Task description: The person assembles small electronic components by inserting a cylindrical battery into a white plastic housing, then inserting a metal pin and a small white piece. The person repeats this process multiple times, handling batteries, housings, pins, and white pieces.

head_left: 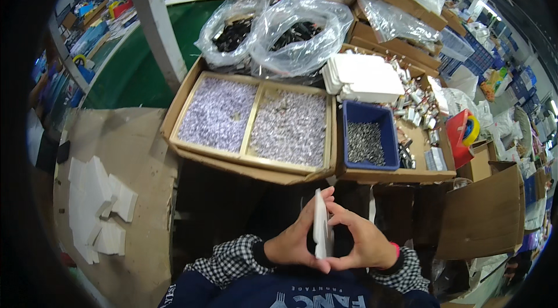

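Close in front of my body, a flat white piece (320, 225) stands nearly upright between my two hands, seen almost edge-on. My left hand (290, 242) grips it from the left side, its fingers partly behind the piece. From the right, my right hand (367, 242) curls round so that thumb and fingers touch the same piece. What exactly this piece is I cannot tell. Beyond the hands lies a shallow cardboard tray with two compartments of small pale parts (288, 125). Right of it, a blue bin (399, 157) holds small dark metal parts.
Stacked white flat pieces (363, 75) rest behind the blue bin, beside loose small white parts (419, 107). Plastic bags of black parts (299, 35) stand farther back. Several white pieces (93, 203) lie on cardboard at left. An open carton (485, 215) is at right.
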`<action>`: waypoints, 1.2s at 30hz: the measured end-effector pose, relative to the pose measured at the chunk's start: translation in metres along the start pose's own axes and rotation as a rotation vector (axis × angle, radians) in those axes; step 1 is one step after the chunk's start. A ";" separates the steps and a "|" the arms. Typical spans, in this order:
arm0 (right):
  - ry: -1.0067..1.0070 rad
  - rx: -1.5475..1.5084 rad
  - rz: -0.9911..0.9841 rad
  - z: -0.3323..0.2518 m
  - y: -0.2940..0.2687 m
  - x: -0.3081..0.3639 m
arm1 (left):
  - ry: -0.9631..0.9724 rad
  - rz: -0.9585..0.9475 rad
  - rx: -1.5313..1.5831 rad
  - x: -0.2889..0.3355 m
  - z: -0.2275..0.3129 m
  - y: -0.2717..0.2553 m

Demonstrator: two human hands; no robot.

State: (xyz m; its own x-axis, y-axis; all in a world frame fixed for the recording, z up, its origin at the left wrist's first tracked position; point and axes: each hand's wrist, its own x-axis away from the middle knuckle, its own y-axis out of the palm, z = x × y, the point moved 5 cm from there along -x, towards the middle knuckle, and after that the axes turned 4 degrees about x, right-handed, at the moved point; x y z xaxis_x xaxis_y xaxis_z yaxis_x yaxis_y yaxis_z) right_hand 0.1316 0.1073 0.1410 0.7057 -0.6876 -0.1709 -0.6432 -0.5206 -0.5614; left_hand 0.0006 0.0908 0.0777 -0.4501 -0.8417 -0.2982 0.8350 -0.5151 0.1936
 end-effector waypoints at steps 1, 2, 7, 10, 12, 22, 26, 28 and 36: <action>0.014 -0.044 0.028 0.007 0.009 0.005 | -0.087 -0.031 -0.050 0.004 -0.005 -0.002; 0.002 -0.099 0.086 0.011 0.016 0.010 | -0.179 -0.034 0.061 0.009 -0.011 -0.002; 0.269 -0.419 -0.102 0.027 0.036 0.037 | -0.212 0.154 -0.424 0.030 -0.017 -0.006; 0.481 -0.666 0.095 0.038 0.040 0.045 | -0.150 0.157 -0.776 0.033 -0.012 -0.001; 0.560 -0.561 0.072 0.047 0.043 0.045 | -0.104 0.146 -0.873 0.032 -0.010 0.003; 0.576 -0.328 0.066 0.089 0.045 0.026 | -0.115 0.219 -1.044 0.025 -0.023 0.002; 0.653 -0.534 0.003 0.107 0.049 0.025 | -0.138 0.252 -1.014 0.023 -0.029 -0.001; 0.698 -0.578 -0.055 0.113 0.050 0.027 | -0.191 0.287 -0.988 0.024 -0.033 -0.002; 0.675 -1.090 -0.036 0.107 0.062 0.040 | 0.009 0.404 -0.917 0.021 -0.034 -0.012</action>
State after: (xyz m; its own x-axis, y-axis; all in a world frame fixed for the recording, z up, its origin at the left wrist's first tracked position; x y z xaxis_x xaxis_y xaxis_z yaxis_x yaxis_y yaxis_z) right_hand 0.1518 0.1017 0.0129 0.6439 -0.6169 0.4525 -0.7623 -0.4672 0.4478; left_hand -0.0077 0.0846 0.0369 -0.0795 -0.9227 -0.3771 0.8478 0.1364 -0.5125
